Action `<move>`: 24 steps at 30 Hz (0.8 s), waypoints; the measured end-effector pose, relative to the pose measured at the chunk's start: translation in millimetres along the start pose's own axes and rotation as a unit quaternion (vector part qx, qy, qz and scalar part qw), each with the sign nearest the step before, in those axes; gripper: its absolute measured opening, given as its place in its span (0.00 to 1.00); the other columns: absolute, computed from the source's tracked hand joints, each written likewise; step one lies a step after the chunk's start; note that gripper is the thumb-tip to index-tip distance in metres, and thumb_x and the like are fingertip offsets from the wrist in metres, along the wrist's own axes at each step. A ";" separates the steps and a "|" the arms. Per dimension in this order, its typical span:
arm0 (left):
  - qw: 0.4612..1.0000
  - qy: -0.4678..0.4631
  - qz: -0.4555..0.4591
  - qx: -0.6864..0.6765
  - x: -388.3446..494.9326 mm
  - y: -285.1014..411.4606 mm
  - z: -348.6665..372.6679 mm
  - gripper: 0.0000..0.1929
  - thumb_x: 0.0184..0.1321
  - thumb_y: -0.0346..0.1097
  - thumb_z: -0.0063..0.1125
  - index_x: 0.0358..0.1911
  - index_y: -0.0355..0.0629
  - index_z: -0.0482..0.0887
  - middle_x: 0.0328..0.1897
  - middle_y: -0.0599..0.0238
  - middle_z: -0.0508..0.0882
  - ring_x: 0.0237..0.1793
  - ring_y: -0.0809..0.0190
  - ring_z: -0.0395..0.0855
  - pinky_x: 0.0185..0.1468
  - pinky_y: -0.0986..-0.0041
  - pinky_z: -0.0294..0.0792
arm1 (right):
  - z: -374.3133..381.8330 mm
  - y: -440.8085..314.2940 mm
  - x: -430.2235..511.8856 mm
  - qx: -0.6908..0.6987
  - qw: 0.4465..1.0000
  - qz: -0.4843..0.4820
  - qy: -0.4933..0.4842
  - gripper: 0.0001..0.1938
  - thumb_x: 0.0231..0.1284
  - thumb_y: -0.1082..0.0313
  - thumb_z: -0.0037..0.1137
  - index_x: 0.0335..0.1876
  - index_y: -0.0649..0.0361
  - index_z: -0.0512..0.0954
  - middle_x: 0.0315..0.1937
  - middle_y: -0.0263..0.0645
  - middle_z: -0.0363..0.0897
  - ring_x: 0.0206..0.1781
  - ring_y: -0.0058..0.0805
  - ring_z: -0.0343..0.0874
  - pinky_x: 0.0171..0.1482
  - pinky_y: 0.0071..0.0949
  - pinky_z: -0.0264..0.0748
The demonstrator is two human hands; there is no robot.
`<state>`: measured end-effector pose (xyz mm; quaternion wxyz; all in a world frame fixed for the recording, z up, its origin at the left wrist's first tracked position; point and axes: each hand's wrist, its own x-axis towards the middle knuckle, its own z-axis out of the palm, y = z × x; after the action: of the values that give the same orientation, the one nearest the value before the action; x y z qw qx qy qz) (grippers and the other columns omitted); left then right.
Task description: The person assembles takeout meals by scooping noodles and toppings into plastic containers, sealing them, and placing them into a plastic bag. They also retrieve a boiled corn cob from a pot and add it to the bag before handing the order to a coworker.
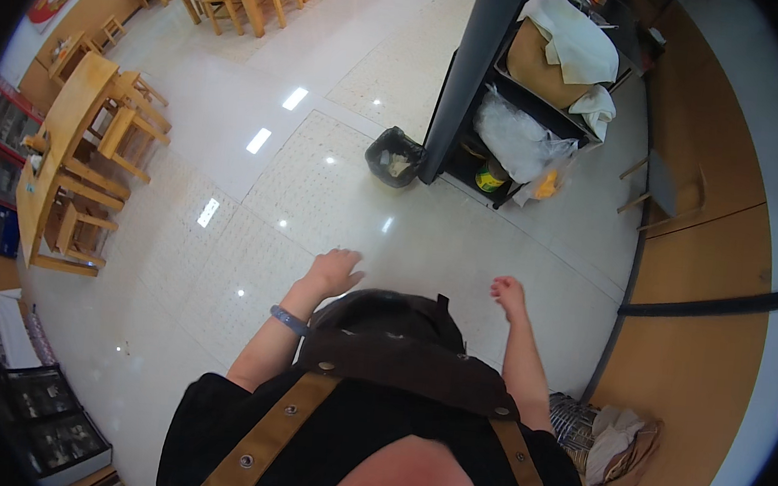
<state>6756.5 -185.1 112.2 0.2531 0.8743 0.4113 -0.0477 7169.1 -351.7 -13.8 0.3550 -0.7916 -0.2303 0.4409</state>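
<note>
My left hand (336,271) is held out over the tiled floor at the left of my dark apron (393,354), its fingers apart and nothing in it. A bluish bangle (290,320) circles the left wrist. On the other side, my right hand (510,297) hangs at the apron's right, fingers curled; whether they are fully closed is hard to see, and no object shows in it. Ahead of both hands, a bin with a black liner (395,158) stands on the floor with some waste inside.
A shelf unit (448,109) beside the bin holds white cloths (577,41) and a clear plastic bag (520,133). Wooden tables (68,138) and stools (124,136) stand at the left. A chair (664,191) and a woven basket (571,422) are near the right wall.
</note>
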 end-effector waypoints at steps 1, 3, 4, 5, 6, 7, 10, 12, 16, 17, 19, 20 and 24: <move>1.000 -0.004 0.010 -0.022 22.7 15.8 -12.2 0.19 0.58 0.48 0.51 0.47 0.45 0.75 0.46 0.56 0.79 0.50 0.48 0.75 0.50 0.58 0.70 | -18.1 -18.1 28.3 -0.010 1.000 -0.014 0.025 0.09 0.58 0.67 0.50 0.41 0.59 0.76 0.29 0.34 0.80 0.28 0.20 0.77 0.28 0.22 0.70; 0.998 0.010 0.032 -0.061 66.6 36.5 -29.6 0.18 0.59 0.47 0.51 0.49 0.45 0.75 0.46 0.55 0.79 0.49 0.48 0.75 0.50 0.59 0.69 | -51.9 -56.7 94.7 -0.059 0.995 -0.046 0.068 0.08 0.59 0.67 0.49 0.40 0.60 0.77 0.27 0.34 0.79 0.27 0.20 0.76 0.27 0.22 0.69; 0.998 0.013 0.015 -0.059 83.4 41.4 -34.0 0.19 0.59 0.47 0.51 0.49 0.45 0.75 0.46 0.55 0.79 0.49 0.48 0.75 0.50 0.59 0.69 | -68.6 -75.9 132.3 -0.107 0.989 -0.054 0.089 0.08 0.59 0.67 0.49 0.39 0.60 0.77 0.26 0.34 0.78 0.26 0.19 0.75 0.26 0.22 0.68; 0.998 0.020 -0.003 -0.058 94.9 45.3 -34.6 0.19 0.59 0.47 0.51 0.49 0.45 0.74 0.46 0.55 0.79 0.49 0.48 0.75 0.51 0.59 0.69 | -81.5 -93.6 172.9 -0.091 0.986 -0.091 0.109 0.08 0.59 0.66 0.49 0.38 0.61 0.77 0.26 0.36 0.79 0.26 0.24 0.76 0.29 0.24 0.69; 0.998 0.032 -0.023 -0.056 104.2 48.5 -32.9 0.19 0.59 0.46 0.51 0.50 0.45 0.74 0.46 0.55 0.79 0.49 0.48 0.75 0.51 0.59 0.69 | -90.5 -109.7 216.4 -0.082 0.980 -0.132 0.125 0.09 0.59 0.65 0.49 0.38 0.61 0.78 0.27 0.37 0.80 0.27 0.28 0.76 0.31 0.27 0.70; 0.995 0.028 -0.064 -0.068 111.0 50.5 -30.8 0.19 0.59 0.46 0.51 0.50 0.44 0.74 0.46 0.55 0.79 0.50 0.48 0.74 0.52 0.60 0.69 | -95.9 -127.7 264.2 -0.094 0.972 -0.164 0.137 0.10 0.59 0.64 0.50 0.39 0.61 0.78 0.27 0.37 0.80 0.28 0.30 0.77 0.33 0.28 0.71; 0.968 0.040 -0.225 -0.107 117.8 64.1 -17.0 0.20 0.59 0.47 0.51 0.49 0.43 0.74 0.47 0.55 0.79 0.50 0.48 0.74 0.51 0.60 0.69 | -103.2 -178.4 393.5 -0.097 0.956 -0.223 0.163 0.13 0.58 0.61 0.54 0.39 0.63 0.77 0.28 0.40 0.81 0.32 0.34 0.79 0.37 0.31 0.74; 0.923 0.020 -0.375 -0.086 108.7 86.2 -6.6 0.21 0.58 0.50 0.52 0.49 0.43 0.75 0.47 0.54 0.79 0.50 0.49 0.75 0.52 0.59 0.70 | -82.3 -200.9 447.2 -0.130 0.945 -0.239 0.182 0.15 0.58 0.60 0.54 0.42 0.66 0.76 0.27 0.39 0.79 0.28 0.29 0.77 0.30 0.29 0.71; 0.864 0.003 -0.472 -0.177 93.1 144.1 8.4 0.21 0.58 0.52 0.51 0.47 0.44 0.75 0.47 0.55 0.79 0.50 0.50 0.76 0.51 0.58 0.70 | -63.2 -240.5 484.5 -0.132 0.986 0.053 0.088 0.22 0.54 0.55 0.58 0.39 0.73 0.75 0.25 0.43 0.79 0.19 0.29 0.76 0.18 0.28 0.68; 0.857 -0.001 -0.475 -0.201 93.1 157.5 11.2 0.21 0.58 0.52 0.51 0.47 0.45 0.75 0.47 0.56 0.79 0.50 0.50 0.76 0.50 0.57 0.70 | -56.4 -246.3 485.7 -0.108 0.990 0.061 0.071 0.23 0.53 0.53 0.59 0.35 0.74 0.76 0.23 0.45 0.79 0.18 0.31 0.76 0.17 0.29 0.69; 0.832 -0.020 -0.524 -0.179 99.9 178.8 14.3 0.21 0.58 0.52 0.51 0.46 0.45 0.75 0.47 0.56 0.80 0.50 0.50 0.76 0.50 0.57 0.70 | -46.2 -245.0 475.7 -0.098 0.983 0.021 0.152 0.21 0.56 0.56 0.58 0.34 0.73 0.74 0.21 0.47 0.79 0.21 0.32 0.79 0.25 0.25 0.75; 0.821 -0.032 -0.546 -0.164 103.6 189.6 14.6 0.21 0.58 0.52 0.51 0.46 0.44 0.75 0.47 0.56 0.80 0.50 0.50 0.76 0.50 0.57 0.70 | -50.9 -245.8 470.3 -0.133 0.984 -0.003 0.116 0.19 0.58 0.58 0.55 0.37 0.73 0.73 0.25 0.48 0.80 0.22 0.32 0.79 0.25 0.25 0.75; 0.792 0.011 -0.563 -0.236 125.6 215.6 9.5 0.22 0.59 0.52 0.51 0.50 0.45 0.74 0.47 0.56 0.80 0.51 0.50 0.75 0.51 0.59 0.70 | -75.5 -234.3 435.3 -0.014 0.984 -0.169 0.063 0.13 0.64 0.64 0.47 0.42 0.68 0.71 0.33 0.48 0.79 0.23 0.31 0.78 0.24 0.23 0.75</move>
<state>7000.5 -217.5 154.3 0.3752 0.4015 0.8322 -0.0737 7442.0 66.5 -40.1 0.4266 -0.7724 -0.3444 0.3207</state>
